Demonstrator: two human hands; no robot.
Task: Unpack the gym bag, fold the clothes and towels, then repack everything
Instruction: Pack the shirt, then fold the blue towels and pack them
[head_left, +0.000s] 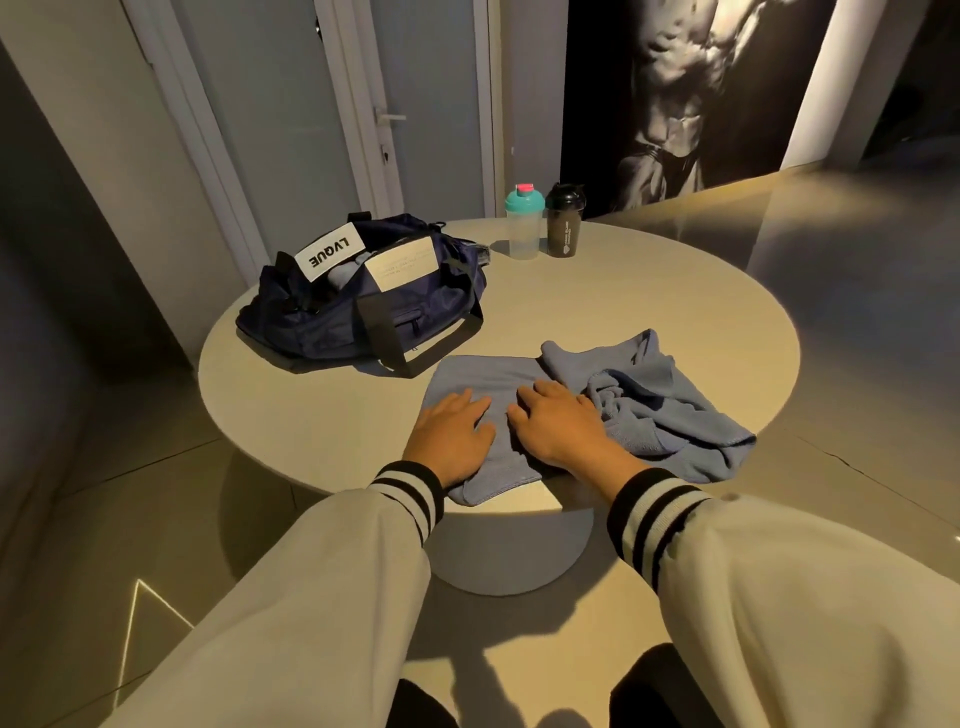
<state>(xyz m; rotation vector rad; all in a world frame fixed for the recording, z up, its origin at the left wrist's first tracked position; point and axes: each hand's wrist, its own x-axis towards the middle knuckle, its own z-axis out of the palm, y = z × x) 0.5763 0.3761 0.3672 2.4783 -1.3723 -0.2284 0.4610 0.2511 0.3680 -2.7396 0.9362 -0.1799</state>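
Towel (483, 382), blue, half flattened, bunched rightward under both hands.

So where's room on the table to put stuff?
Most bare table lies back right, between the black bottle, the teal-lidded bottle and the crumpled cloth. A smaller patch sits left, in front of the gym bag. The near middle is crowded: left hand and right hand press the flat towel.
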